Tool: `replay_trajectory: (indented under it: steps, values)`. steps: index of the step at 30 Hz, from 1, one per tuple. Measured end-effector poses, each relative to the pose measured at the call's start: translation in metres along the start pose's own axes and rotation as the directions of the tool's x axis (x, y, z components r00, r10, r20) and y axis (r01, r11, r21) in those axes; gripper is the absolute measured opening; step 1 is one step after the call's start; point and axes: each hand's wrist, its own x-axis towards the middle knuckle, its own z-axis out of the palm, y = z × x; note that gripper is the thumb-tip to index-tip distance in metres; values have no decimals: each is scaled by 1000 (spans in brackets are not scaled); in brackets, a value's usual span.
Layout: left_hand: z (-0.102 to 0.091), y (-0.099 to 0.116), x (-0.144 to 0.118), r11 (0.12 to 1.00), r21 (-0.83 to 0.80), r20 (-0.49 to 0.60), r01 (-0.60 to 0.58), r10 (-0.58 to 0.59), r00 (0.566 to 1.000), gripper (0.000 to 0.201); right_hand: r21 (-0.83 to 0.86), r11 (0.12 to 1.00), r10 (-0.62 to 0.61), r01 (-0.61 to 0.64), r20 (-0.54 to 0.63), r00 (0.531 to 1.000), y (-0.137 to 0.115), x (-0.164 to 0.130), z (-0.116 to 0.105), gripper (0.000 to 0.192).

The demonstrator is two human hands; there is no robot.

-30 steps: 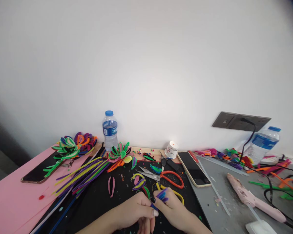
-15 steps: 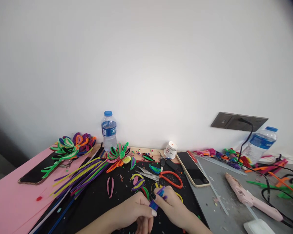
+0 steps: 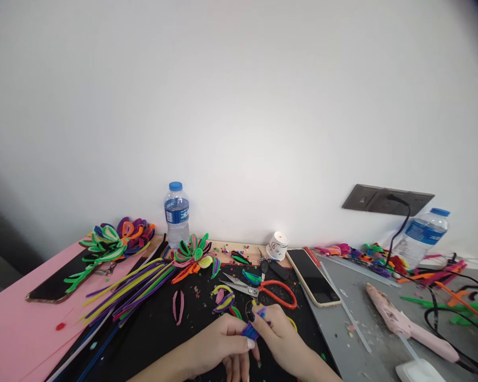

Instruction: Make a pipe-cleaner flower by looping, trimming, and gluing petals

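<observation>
Between my two hands is a small bundle of blue and purple pipe cleaners (image 3: 252,330). My left hand (image 3: 223,342) pinches its lower end between thumb and fingers. With thumb and forefinger, my right hand (image 3: 276,334) grips the upper end; part of the bundle is hidden by the fingers. Just beyond the hands lie red-handled scissors (image 3: 279,293) with parted blades. Near them sit a yellow and purple pipe-cleaner loop (image 3: 223,300), a green and blue petal shape (image 3: 252,276) and a pink loop (image 3: 178,307), all on the black mat (image 3: 151,329).
Loose pipe cleaners (image 3: 131,289) and a pipe-cleaner flower (image 3: 193,252) lie at left. A water bottle (image 3: 177,215) and paper cup (image 3: 278,245) stand by the wall. To the right are a phone (image 3: 314,278), a pink glue gun (image 3: 410,326) with cable, and another bottle (image 3: 424,233).
Both hands keep their grip, with the bundle turned slightly and the right fingers shifted a little. The view has moved slightly. Part of another person's hand shows at the right edge.
</observation>
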Motion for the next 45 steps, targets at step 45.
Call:
replay_trajectory:
  steps: [45]
  values:
    - [6,1,-8,983,177,-24,-48,53,998,34,-213,976,68,-54,58,996,-11,1,-6,28]
